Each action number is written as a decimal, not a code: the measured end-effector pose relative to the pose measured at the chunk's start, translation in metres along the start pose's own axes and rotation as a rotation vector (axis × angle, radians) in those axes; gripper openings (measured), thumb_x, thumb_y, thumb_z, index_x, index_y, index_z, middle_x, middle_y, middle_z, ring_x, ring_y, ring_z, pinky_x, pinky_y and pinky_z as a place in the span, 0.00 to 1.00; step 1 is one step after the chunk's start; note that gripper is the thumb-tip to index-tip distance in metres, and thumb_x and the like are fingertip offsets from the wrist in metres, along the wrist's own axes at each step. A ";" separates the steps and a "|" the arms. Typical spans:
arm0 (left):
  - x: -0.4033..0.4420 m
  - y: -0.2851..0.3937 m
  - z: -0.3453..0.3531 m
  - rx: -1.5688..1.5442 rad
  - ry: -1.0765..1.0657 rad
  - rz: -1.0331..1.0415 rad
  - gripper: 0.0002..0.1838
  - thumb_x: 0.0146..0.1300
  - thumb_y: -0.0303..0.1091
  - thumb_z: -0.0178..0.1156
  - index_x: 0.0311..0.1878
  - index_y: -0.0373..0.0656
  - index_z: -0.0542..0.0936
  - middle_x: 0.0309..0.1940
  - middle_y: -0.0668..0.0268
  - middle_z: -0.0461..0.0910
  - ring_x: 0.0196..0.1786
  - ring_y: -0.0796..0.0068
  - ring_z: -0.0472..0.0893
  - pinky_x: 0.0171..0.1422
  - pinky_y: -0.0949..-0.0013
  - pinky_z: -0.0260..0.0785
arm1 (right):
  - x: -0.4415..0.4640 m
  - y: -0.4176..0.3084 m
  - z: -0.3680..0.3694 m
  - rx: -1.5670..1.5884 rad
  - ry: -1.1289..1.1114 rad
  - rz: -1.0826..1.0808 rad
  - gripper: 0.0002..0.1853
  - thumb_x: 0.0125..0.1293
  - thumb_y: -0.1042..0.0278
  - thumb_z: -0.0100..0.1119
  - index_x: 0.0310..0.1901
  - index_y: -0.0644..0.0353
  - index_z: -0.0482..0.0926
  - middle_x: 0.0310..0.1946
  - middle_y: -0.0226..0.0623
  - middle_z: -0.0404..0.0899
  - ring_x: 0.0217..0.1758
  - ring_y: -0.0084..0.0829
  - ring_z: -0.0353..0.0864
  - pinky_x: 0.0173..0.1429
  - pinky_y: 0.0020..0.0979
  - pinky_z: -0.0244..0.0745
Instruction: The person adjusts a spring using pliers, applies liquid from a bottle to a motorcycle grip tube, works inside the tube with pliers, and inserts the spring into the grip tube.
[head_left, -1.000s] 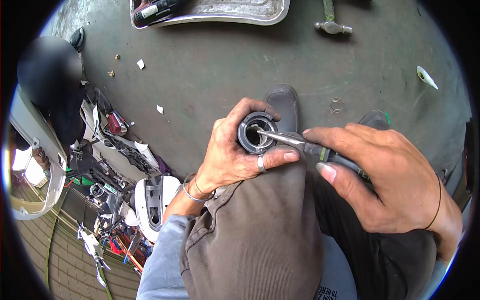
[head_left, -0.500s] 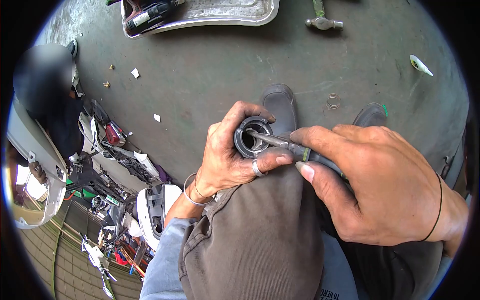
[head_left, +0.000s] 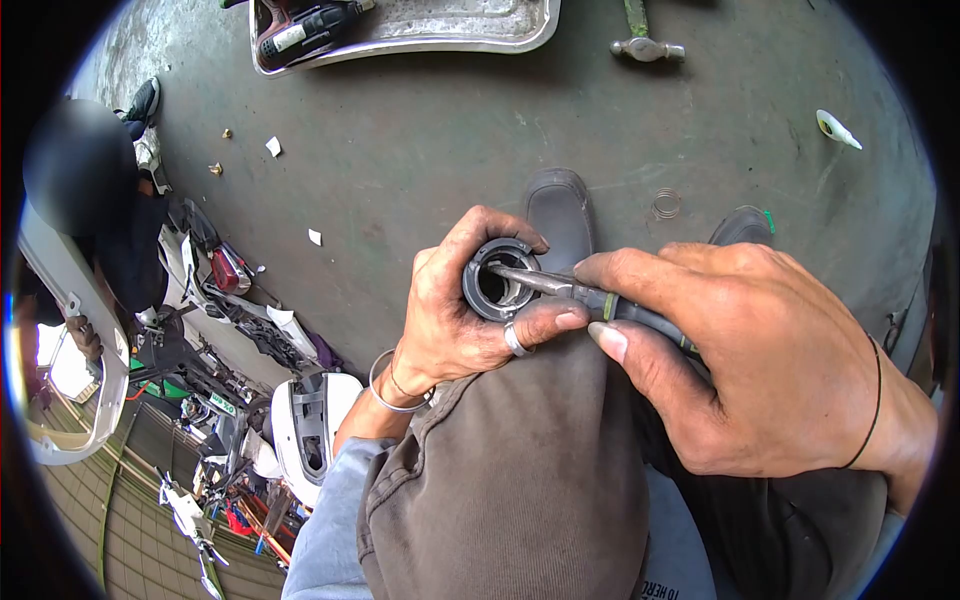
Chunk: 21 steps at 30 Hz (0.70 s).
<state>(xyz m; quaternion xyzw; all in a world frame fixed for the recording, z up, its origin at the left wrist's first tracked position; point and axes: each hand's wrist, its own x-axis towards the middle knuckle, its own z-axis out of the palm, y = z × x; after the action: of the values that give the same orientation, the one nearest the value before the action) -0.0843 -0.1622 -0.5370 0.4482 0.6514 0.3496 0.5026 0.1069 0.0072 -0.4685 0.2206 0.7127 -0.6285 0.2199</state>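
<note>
My left hand point(head_left: 446, 310) is wrapped around a dark, round, hollow part point(head_left: 510, 246) above my knee. Its open end faces up, with the thumb and a finger curled about the rim. In my right hand point(head_left: 760, 370) are needle-nose pliers point(head_left: 562, 286) with grey and green handles. The jaws reach over the rim into the hollow of the round part. Whether they grip anything inside is too small to tell. The lower body of the part is hidden behind my fingers.
A metal tray point(head_left: 470, 42) holding a power tool point(head_left: 315, 28) lies at the top. Right of it is a hammer point(head_left: 648, 48). A coil spring point(head_left: 666, 203) and a small white bottle point(head_left: 838, 130) lie on the floor. Another person point(head_left: 110, 230) is at left beside vehicle parts.
The pliers' tip has shifted slightly left inside the round part, and the part has tilted a little. Both hands keep their hold. The other person's head has moved slightly.
</note>
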 end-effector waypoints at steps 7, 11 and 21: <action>-0.001 0.001 -0.002 0.013 -0.018 -0.025 0.30 0.43 0.44 0.86 0.42 0.37 0.80 0.26 0.67 0.81 0.29 0.80 0.82 0.33 0.75 0.74 | 0.002 0.004 0.007 0.013 0.018 -0.026 0.14 0.66 0.73 0.59 0.52 0.67 0.80 0.34 0.52 0.84 0.35 0.50 0.85 0.39 0.42 0.79; -0.001 0.001 -0.002 0.052 -0.015 0.015 0.29 0.44 0.44 0.85 0.42 0.37 0.79 0.25 0.66 0.81 0.28 0.80 0.82 0.32 0.75 0.73 | 0.002 0.003 0.009 0.016 0.009 -0.026 0.14 0.67 0.74 0.58 0.53 0.67 0.79 0.35 0.52 0.84 0.36 0.51 0.86 0.40 0.42 0.80; -0.002 0.002 -0.004 0.126 -0.024 0.066 0.30 0.44 0.44 0.85 0.42 0.36 0.79 0.23 0.66 0.80 0.26 0.79 0.82 0.30 0.75 0.72 | 0.000 0.000 0.015 0.020 -0.003 -0.001 0.15 0.67 0.76 0.58 0.54 0.70 0.77 0.34 0.55 0.83 0.35 0.53 0.85 0.40 0.43 0.81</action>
<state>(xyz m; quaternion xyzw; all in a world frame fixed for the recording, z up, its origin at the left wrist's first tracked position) -0.0877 -0.1635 -0.5337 0.5044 0.6507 0.3189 0.4695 0.1081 -0.0080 -0.4703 0.2214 0.7063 -0.6360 0.2182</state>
